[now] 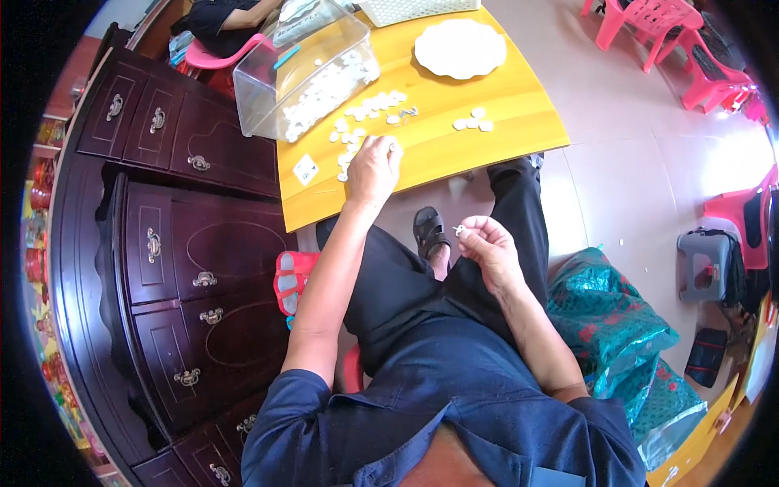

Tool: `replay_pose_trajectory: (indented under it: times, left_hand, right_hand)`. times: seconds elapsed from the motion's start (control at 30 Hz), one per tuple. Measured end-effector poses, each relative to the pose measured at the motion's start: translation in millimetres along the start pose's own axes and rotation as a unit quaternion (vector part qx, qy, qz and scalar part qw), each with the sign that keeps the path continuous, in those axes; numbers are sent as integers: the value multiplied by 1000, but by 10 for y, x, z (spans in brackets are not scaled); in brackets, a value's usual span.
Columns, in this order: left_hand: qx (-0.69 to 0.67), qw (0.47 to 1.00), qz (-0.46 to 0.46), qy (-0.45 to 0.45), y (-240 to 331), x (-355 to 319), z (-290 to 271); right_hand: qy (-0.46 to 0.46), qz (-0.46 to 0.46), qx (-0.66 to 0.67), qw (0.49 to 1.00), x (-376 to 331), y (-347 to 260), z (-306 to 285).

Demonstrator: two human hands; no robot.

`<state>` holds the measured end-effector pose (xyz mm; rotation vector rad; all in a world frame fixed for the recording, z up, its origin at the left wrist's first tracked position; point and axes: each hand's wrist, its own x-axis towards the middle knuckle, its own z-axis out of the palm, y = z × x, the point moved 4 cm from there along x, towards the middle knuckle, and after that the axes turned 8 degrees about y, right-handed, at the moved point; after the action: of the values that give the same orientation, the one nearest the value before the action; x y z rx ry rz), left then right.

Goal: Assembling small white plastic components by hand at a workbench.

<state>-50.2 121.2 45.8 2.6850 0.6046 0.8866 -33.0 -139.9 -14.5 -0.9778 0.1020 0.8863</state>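
My left hand (373, 170) is over the near edge of the yellow table, its fingers closed together. Whatever sits at those fingertips is too small to make out. Above my lap, my right hand (492, 258) pinches a small white piece (459, 230) with a thin projecting end between thumb and forefinger. Loose white pieces (381, 101) lie in a cluster beyond my left hand, beside a few small grey metal-looking parts (408, 112). Several more white pieces (473, 122) lie apart to the right. A clear plastic bin (260, 89) holds many similar pieces.
A white scalloped plate (460, 49) and a white basket (418, 8) stand on the table's far side (519, 105). A small printed card (305, 170) lies at the left. Dark drawers (203, 235) border the left; a green bag (608, 325) rests at my right. Another person (223, 20) sits opposite.
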Motion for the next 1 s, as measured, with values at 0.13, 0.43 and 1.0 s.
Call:
replay_pose_trajectory:
  times: [0.13, 0.43, 1.0]
  left_hand:
    - [-90, 996, -26, -11, 84, -24, -26]
    - [-443, 835, -260, -198, 1092, -1109, -76]
    - [-436, 868, -152, -183, 1055, -1368, -150]
  right_hand:
    - [13, 3, -4, 1000, -22, -41, 27]
    - [102, 65, 213, 969, 109, 37, -169]
    - [65, 27, 129, 989, 37, 21, -53]
